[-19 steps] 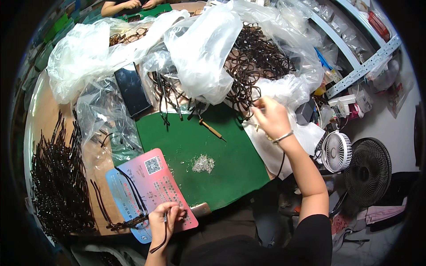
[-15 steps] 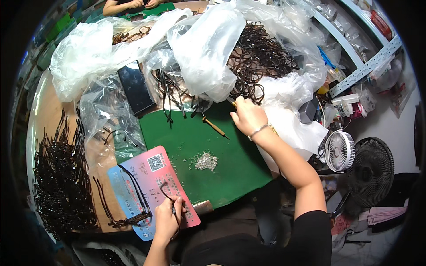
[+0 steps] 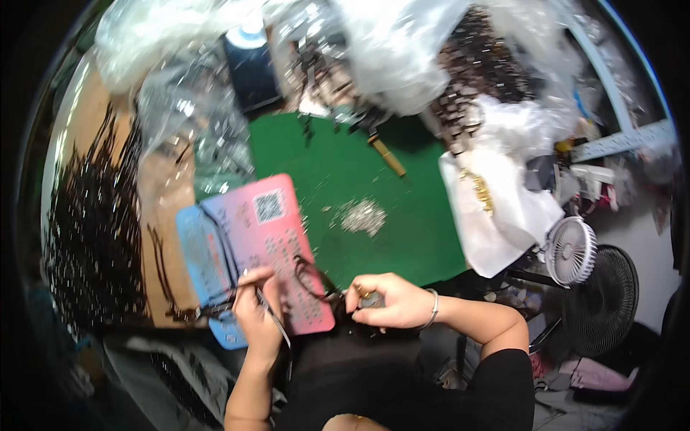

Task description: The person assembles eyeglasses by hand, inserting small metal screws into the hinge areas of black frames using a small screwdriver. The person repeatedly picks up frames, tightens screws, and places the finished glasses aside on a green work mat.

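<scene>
My left hand (image 3: 260, 312) is closed on a thin dark eyeglass temple (image 3: 277, 316) that runs down along the palm. Beside it, at the mat's near edge, my right hand (image 3: 392, 303) is closed, and a dark brown eyeglass front (image 3: 310, 281) reaches from its fingertips over a pink and blue card (image 3: 269, 237). A small brass-coloured piece (image 3: 370, 295), too blurred to name, shows within the right fingers. Several dark temples (image 3: 223, 244) lie on the card's left part, close to my left hand.
On the green mat (image 3: 402, 237) are a heap of tiny clear bits (image 3: 363, 218) and a brass-handled screwdriver (image 3: 388, 156). Dark temples (image 3: 93, 230) are piled at the left, eyeglass fronts (image 3: 481, 65) at the far right. Plastic bags (image 3: 395, 57) line the back; a white fan (image 3: 571, 250) stands right.
My right hand has come from the pile of eyeglass fronts to the mat's near edge, bringing a front. My left hand has turned with its temple. The view has shifted.
</scene>
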`<action>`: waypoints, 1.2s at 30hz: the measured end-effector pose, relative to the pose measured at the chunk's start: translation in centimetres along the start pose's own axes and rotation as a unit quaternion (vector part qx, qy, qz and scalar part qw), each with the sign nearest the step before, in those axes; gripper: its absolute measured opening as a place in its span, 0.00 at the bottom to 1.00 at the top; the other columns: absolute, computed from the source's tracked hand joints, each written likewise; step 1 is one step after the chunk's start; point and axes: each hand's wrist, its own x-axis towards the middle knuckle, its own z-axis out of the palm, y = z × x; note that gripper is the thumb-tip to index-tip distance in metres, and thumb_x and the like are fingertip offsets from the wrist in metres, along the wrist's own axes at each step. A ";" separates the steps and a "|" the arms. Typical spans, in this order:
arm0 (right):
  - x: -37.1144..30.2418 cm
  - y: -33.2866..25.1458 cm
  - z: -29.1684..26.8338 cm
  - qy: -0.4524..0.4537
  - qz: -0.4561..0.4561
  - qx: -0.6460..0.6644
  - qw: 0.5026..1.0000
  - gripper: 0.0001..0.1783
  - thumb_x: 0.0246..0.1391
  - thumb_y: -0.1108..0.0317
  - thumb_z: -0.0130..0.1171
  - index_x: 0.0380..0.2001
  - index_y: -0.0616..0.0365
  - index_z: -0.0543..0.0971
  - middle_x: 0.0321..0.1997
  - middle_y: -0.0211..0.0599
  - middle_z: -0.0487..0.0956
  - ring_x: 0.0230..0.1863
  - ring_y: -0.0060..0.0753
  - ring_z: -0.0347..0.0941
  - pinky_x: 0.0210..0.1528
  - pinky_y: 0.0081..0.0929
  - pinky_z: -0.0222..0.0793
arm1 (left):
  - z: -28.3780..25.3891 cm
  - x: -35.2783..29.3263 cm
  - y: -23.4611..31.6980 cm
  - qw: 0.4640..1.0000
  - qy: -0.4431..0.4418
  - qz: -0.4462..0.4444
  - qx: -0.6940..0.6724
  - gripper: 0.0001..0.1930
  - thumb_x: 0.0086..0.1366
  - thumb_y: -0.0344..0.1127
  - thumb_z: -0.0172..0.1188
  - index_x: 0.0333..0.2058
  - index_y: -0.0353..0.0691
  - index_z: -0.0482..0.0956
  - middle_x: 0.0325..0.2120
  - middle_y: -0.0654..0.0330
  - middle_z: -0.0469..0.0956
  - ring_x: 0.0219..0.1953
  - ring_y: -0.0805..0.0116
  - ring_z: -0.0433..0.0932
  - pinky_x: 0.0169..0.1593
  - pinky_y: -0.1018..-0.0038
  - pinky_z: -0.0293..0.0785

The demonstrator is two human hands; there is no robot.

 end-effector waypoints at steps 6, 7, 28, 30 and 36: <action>1.5 3.5 2.2 0.018 -0.054 -0.229 0.972 0.12 0.48 0.66 0.58 0.34 0.59 0.70 0.29 0.41 0.76 0.29 0.43 0.75 0.33 0.31 0.71 | 2.0 1.2 -0.5 1.000 -0.003 0.017 0.000 0.05 0.65 0.29 0.52 0.38 0.34 0.70 0.22 0.64 0.73 0.18 0.82 0.71 0.19 0.86 0.67; 1.5 3.5 1.9 -0.008 -0.040 -0.259 0.965 0.13 0.48 0.64 0.59 0.35 0.58 0.69 0.29 0.42 0.76 0.30 0.44 0.76 0.34 0.32 0.71 | 1.8 1.2 -0.6 0.999 -0.008 0.024 0.028 0.06 0.65 0.29 0.51 0.38 0.33 0.70 0.22 0.64 0.73 0.18 0.82 0.72 0.20 0.86 0.69; 1.9 -0.1 0.4 0.135 -0.084 -0.610 0.776 0.30 0.47 0.59 0.60 0.53 0.53 0.65 0.32 0.42 0.66 0.22 0.39 0.73 0.21 0.31 0.71 | 0.1 0.9 -0.5 0.919 -0.092 0.286 0.254 0.12 0.50 0.18 0.56 0.34 0.38 0.73 0.26 0.56 0.75 0.25 0.59 0.76 0.29 0.71 0.72; 1.5 -0.3 -0.3 0.174 -0.094 -0.561 0.804 0.24 0.47 0.62 0.59 0.47 0.55 0.65 0.34 0.43 0.66 0.24 0.44 0.74 0.23 0.35 0.72 | 0.3 0.6 -0.9 0.921 -0.086 0.290 0.244 0.12 0.51 0.18 0.56 0.35 0.38 0.73 0.27 0.55 0.75 0.26 0.59 0.77 0.29 0.71 0.73; 1.6 -0.3 -0.2 0.138 -0.111 -0.572 0.801 0.24 0.47 0.70 0.56 0.50 0.51 0.67 0.35 0.41 0.66 0.25 0.39 0.73 0.22 0.31 0.72 | 0.6 0.3 -1.4 0.964 -0.099 0.193 0.156 0.14 0.53 0.18 0.56 0.39 0.38 0.73 0.27 0.56 0.75 0.26 0.60 0.77 0.29 0.73 0.73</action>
